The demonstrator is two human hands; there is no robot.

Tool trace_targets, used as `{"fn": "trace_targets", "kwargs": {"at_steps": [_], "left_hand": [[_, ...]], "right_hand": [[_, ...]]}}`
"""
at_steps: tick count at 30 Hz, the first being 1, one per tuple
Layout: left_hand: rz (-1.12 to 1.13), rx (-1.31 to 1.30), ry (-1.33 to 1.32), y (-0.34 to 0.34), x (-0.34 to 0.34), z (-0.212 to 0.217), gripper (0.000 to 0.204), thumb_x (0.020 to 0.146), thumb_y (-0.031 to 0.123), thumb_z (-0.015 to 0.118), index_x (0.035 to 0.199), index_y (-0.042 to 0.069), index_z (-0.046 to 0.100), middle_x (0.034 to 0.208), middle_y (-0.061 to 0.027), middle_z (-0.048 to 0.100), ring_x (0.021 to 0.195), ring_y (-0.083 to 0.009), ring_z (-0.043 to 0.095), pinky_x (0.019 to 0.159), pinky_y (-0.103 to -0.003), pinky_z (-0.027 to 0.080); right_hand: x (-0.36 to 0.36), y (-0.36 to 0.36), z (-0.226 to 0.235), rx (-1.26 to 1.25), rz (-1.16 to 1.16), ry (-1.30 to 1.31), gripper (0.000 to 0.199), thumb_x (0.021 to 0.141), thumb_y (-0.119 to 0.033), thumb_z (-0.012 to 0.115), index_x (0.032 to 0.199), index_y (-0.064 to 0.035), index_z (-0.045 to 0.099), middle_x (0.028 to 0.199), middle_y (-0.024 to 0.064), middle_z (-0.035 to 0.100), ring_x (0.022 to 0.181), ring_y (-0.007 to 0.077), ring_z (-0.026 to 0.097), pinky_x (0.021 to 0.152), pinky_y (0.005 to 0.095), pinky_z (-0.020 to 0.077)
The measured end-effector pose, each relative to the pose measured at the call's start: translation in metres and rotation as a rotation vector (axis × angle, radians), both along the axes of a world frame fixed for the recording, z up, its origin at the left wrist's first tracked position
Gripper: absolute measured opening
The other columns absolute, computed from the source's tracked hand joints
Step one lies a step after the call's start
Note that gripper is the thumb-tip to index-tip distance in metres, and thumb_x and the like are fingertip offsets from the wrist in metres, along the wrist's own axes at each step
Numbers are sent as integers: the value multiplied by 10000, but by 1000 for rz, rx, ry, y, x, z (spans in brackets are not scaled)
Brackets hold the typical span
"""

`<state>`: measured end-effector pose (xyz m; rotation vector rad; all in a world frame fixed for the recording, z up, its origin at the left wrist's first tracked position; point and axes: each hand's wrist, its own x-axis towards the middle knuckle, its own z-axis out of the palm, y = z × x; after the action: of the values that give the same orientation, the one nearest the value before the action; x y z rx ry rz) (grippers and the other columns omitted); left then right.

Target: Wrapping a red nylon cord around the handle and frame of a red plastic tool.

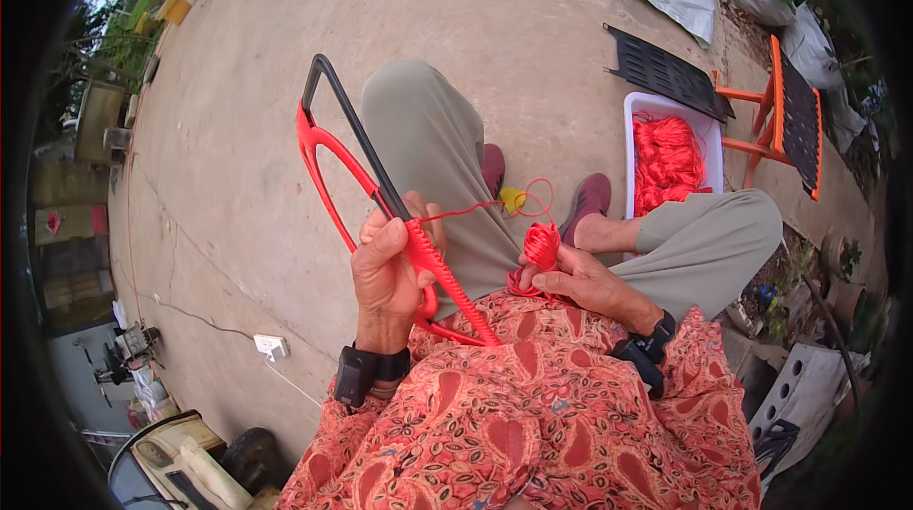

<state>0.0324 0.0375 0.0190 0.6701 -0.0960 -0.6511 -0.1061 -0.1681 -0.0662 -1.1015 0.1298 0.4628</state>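
The person sat cross-legged on the concrete ground [285, 82], and the work in hand looked like wrapping red cord around a frame. The left hand [385, 272] was clenched around the black-and-red looped metal frame [328, 144], just where the tight red winding [447, 286] ran down the bar toward the lap. The right hand [585, 282] grasped a small bundle of red plastic cord [541, 245], a thin strand looping from it past a yellow bit by the knee. By my judgement the wrap was only partly done; the next turn would call for keeping the strand taut while passing the bundle round the bar. Beside the right knee, a white rectangular plastic basket [632, 144] held a heap of the same red cord [666, 153].
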Motion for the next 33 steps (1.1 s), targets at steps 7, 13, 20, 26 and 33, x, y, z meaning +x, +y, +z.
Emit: {"fn": "trace_targets", "kwargs": {"at_steps": [7, 13, 20, 26, 33], "left_hand": [[-16, -8, -57, 3, 2, 9, 246, 845, 117, 646, 746, -21, 468, 705, -108, 433, 609, -191, 413, 411, -269, 401], [-37, 24, -95, 0, 1, 12, 242, 823, 112, 666, 735, -15, 479, 694, -99, 441, 599, -183, 407, 439, -271, 389], [-60, 123, -147, -13, -8, 16, 236, 831, 147, 653, 757, -33, 519, 674, -116, 490, 521, -188, 450, 363, -249, 401], [-96, 189, -90, -14, -9, 17, 233, 835, 152, 645, 776, -41, 529, 666, -121, 509, 486, -173, 442, 362, -254, 400], [-42, 84, -138, -4, -7, 15, 225, 830, 142, 650, 795, -36, 519, 696, -110, 484, 555, -191, 465, 385, -254, 407]], "right_hand": [[20, -19, 22, -94, -106, 51, 407, 892, -262, 634, 1187, -10, 513, 961, 23, 597, 881, 79, 553, 791, 248, 459], [52, -17, 40, -112, -136, -76, 424, 889, -302, 644, 1182, -24, 515, 781, 2, 553, 691, 69, 540, 615, 244, 464], [78, -7, 77, -70, -94, -138, 431, 895, -340, 635, 1170, -28, 523, 816, 22, 539, 696, 57, 528, 604, 239, 458], [101, -8, 105, -390, -103, -387, 440, 886, -332, 639, 1154, -2, 530, 879, 41, 575, 776, 122, 552, 694, 286, 467], [97, -4, 96, -209, -54, -225, 433, 840, -297, 698, 1131, -6, 564, 827, 6, 595, 776, 111, 549, 720, 284, 465]]}}
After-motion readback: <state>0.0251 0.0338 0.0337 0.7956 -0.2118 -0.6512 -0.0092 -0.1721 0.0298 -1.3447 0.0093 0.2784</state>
